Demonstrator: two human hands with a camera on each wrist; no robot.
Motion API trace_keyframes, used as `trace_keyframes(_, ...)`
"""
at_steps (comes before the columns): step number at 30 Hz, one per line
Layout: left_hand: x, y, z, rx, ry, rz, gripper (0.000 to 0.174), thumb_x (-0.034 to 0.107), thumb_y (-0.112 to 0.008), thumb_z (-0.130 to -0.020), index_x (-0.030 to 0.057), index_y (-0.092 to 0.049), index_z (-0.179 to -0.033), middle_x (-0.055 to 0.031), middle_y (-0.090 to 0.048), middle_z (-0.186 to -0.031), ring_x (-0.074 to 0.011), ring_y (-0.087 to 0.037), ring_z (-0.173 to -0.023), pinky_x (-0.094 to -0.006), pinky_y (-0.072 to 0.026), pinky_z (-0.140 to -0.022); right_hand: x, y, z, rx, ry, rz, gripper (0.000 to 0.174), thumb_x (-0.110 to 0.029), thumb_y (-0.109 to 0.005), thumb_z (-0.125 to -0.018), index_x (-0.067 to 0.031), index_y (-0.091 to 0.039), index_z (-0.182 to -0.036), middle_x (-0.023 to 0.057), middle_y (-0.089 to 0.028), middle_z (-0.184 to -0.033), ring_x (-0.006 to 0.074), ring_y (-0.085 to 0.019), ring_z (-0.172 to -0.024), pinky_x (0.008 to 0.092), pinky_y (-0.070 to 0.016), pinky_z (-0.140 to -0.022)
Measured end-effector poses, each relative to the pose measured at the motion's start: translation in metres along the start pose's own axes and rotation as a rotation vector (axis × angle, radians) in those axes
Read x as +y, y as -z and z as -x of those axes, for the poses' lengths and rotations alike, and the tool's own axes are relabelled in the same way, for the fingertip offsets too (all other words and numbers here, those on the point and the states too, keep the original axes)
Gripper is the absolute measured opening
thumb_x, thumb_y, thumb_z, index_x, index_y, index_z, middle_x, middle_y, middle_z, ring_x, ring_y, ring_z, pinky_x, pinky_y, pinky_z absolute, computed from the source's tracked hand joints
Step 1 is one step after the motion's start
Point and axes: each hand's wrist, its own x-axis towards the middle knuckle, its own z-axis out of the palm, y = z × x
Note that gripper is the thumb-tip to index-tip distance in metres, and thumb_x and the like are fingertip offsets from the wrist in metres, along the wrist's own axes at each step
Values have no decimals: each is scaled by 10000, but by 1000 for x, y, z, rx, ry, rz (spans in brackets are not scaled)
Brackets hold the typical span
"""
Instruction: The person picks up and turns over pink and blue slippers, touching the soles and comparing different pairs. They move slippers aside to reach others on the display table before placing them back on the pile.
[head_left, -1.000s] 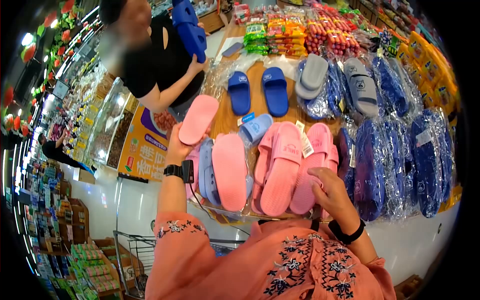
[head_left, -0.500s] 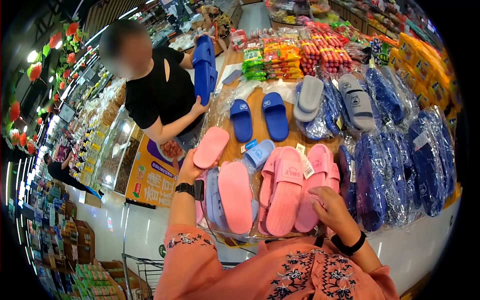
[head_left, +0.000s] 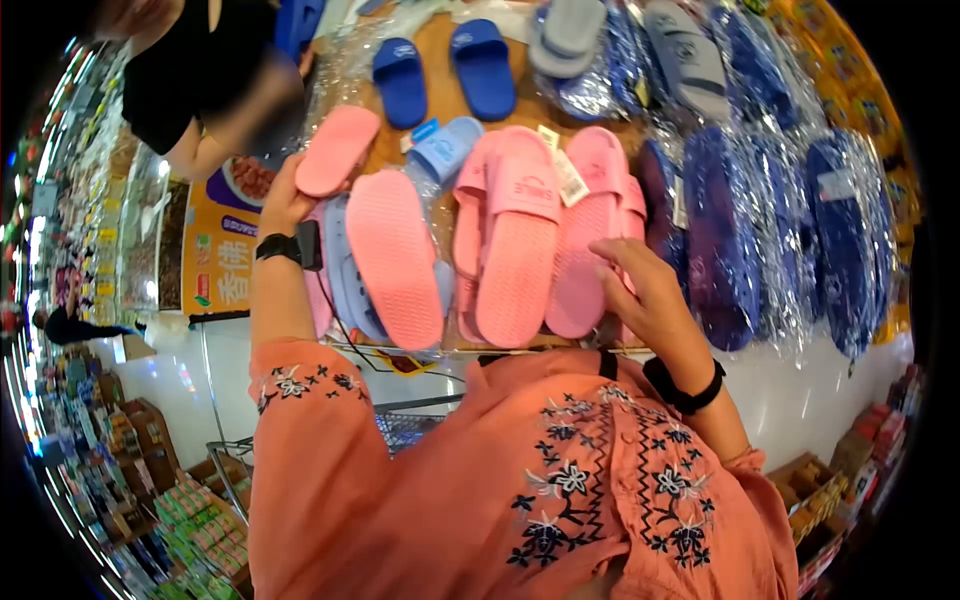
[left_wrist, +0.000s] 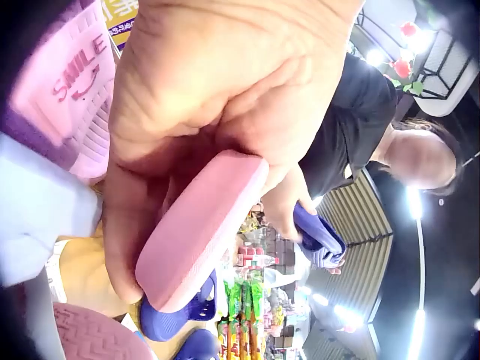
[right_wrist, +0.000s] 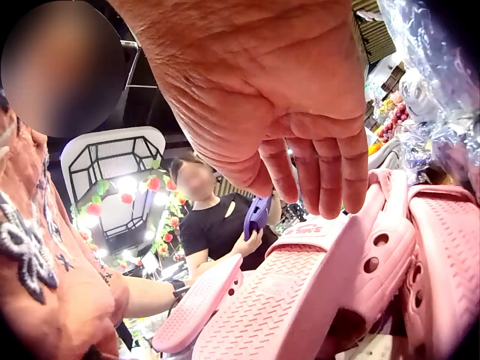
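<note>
Shop bench (head_left: 437, 80), head view, towards twelve o'clock. Hands apart: the left hand (head_left: 285, 203), at ten o'clock, grips a pink slipper (head_left: 338, 150); the right hand (head_left: 650, 295), at three, lies by pink sandals (head_left: 520, 270). Left wrist view: fingers curl round the slipper; a steady, light grip should suffice. Right wrist view: relaxed, empty fingers, contact unclear; a gentle approach would best spare the sandals' arrangement.

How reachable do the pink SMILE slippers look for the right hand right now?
Probably yes: the right hand looks empty, its relaxed fingers close to the pink SMILE slippers, with nothing visible in between.
</note>
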Motion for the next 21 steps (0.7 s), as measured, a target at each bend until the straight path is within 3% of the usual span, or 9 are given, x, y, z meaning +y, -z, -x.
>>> trace_keyframes(1, 1, -4, -1, 34, 7, -5, 380, 234, -562, -1000, -28, -573, -1276, -189, -638, -1285, -402, -648, -1130, -660, -594, -811, 1, 0, 1, 0, -4, 11, 262, -80, -632, -934, 3, -642, -1183, 180, -654, -1022, 323, -652, -871, 378, -526, -761)
trace_keyframes(3, 6, -9, 1, 74, 46, -52, 367, 110, -597, -949, -6, -578, -1296, -160, -649, -1273, -334, -648, -1146, -531, -579, -913, 3, -2, -4, 9, 20, 10, 253, -75, -631, -934, 2, -643, -1174, 170, -649, -1013, 309, -652, -862, 368, -526, -749)
trace_keyframes(5, 0, 71, -44, -47, -226, -458, 418, 5, -577, -896, 0, -572, -1314, -137, -654, -1267, -287, -639, -1155, -420, -527, -974, 4, 0, -5, 1, 8, 6, 245, -76, -630, -935, 3, -645, -1166, 171, -650, -1012, 316, -654, -869, 373, -526, -760)
trace_keyframes(8, 9, 54, -13, -268, -631, -1361, 548, -106, -555, -795, -12, -553, -1335, -141, -668, -1228, -231, -624, -1156, -314, -451, -1022, 12, 1, -6, 3, 0, 33, 236, -77, -630, -937, 5, -646, -1157, 175, -649, -1008, 325, -656, -883, 380, -525, -779)
trace_keyframes(9, 7, 57, -18, -254, -691, -1400, 480, -57, -564, -834, -7, -576, -1310, -134, -678, -1215, -229, -638, -1137, -316, -469, -996, 13, 2, -4, 10, -17, 25, 234, -76, -627, -937, 5, -646, -1156, 177, -649, -1008, 329, -656, -889, 383, -525, -785)
trace_keyframes(12, 7, 79, -55, 36, -235, -631, 304, 90, -589, -950, 10, -644, -1238, -114, -708, -1176, -224, -678, -1079, -319, -522, -920, 18, 4, -4, 40, -28, -8, 228, -70, -613, -938, 6, -647, -1150, 184, -648, -1006, 338, -659, -906, 387, -526, -802)
trace_keyframes(13, 11, 52, -39, 178, -64, -415, 288, 182, -598, -1001, 27, -652, -1238, -98, -708, -1176, -200, -677, -1079, -313, -524, -915, 21, 5, -3, 50, -45, -12, 226, -68, -611, -939, 7, -647, -1150, 184, -647, -1006, 337, -660, -908, 385, -526, -804)
trace_keyframes(19, 19, 35, 11, 166, -92, -625, 386, 331, -615, -1015, 53, -627, -1282, -51, -685, -1198, -170, -637, -1126, -323, -498, -954, 26, 14, 2, 115, -83, -22, 214, -63, -614, -937, 21, -641, -1133, 180, -640, -999, 323, -663, -907, 369, -526, -806)
trace_keyframes(21, 25, 23, 37, 263, -108, -780, 498, 403, -661, -979, 69, -597, -1342, -62, -641, -1276, -170, -598, -1185, -318, -468, -972, 26, 16, 5, 122, -132, -22, 243, -57, -615, -929, 30, -619, -1156, 170, -629, -990, 305, -664, -885, 371, -528, -790)
